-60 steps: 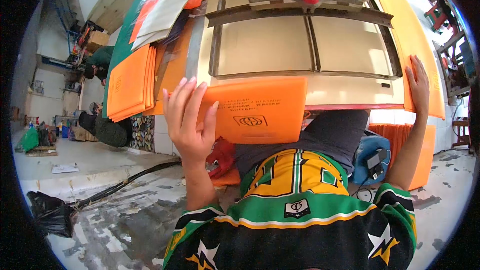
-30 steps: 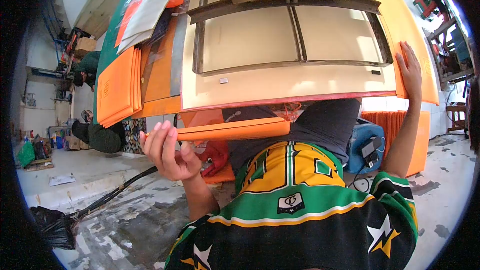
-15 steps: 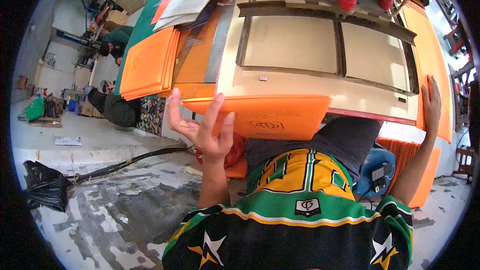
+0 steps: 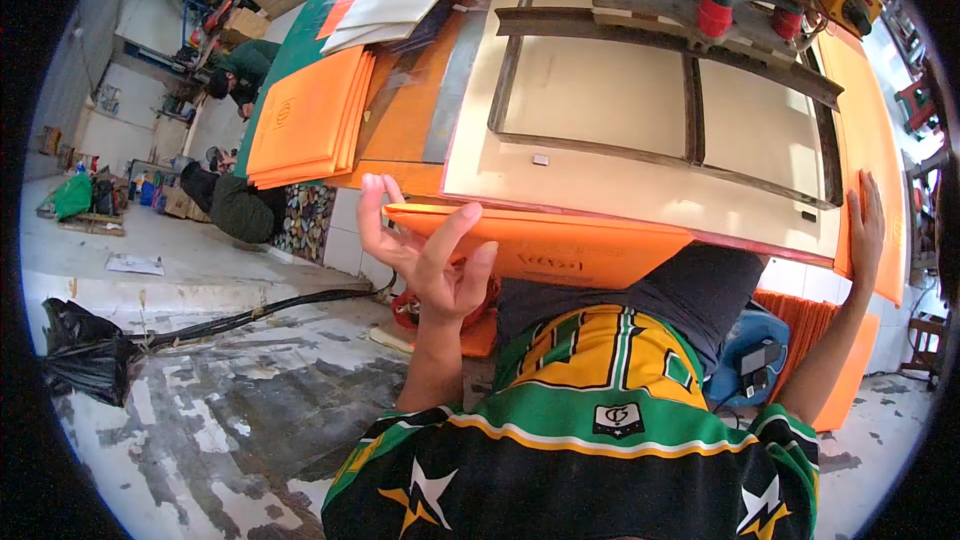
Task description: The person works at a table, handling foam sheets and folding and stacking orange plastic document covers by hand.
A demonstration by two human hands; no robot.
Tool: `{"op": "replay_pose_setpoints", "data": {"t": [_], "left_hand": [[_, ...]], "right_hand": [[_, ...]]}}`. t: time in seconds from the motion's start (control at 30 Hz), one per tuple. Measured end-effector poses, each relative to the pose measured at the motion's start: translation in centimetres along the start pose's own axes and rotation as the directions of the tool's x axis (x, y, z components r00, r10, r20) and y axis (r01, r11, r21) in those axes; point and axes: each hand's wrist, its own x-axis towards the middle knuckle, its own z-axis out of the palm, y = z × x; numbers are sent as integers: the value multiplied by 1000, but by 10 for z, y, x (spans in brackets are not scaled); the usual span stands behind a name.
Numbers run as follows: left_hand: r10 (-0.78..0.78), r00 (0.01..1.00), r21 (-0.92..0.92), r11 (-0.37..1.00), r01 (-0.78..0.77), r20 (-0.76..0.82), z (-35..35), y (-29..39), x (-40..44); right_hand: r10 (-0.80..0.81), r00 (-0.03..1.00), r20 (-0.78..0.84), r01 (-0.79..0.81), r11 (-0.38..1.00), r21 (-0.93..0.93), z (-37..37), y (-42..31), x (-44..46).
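Two-handed pose at cream board point(image 4: 620, 180).
Left hand point(image 4: 430, 260), fingers splayed, holds orange folder point(image 4: 580, 245) before it; right hand point(image 4: 868, 225) lies straight-fingered to its right.

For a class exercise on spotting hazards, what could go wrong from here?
The orange folder is held at one end by the left hand and could slip or sag, since the right hand lies away on an orange sheet. The folder stack sits near the edge of the green tabletop; a bump might shift it.
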Motion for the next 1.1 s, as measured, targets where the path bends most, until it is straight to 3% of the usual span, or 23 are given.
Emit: {"op": "replay_pose_setpoints", "data": {"t": [0.47, 0.8, 0.93, 1.1], "left_hand": [[11, 1000, -8, 1000, -10, 5, 1, -8, -5], [-221, 967, -76, 970, 231, 127, 37, -45, 15], [-167, 971, -52, 983, 178, 171, 39, -50, 20], [-202, 977, -46, 978, 205, 72, 15, -71, 23]], "right_hand": [[46, 999, 11, -45, 999, -21, -3, -9, -1], [2, 1000, 18, -1, 998, -65, 1, 1, 2], [4, 1000, 24, -3, 999, -41, 0, 0, 2], [-5, 1000, 15, 5, 999, -47, 2, 3, 1]]}}
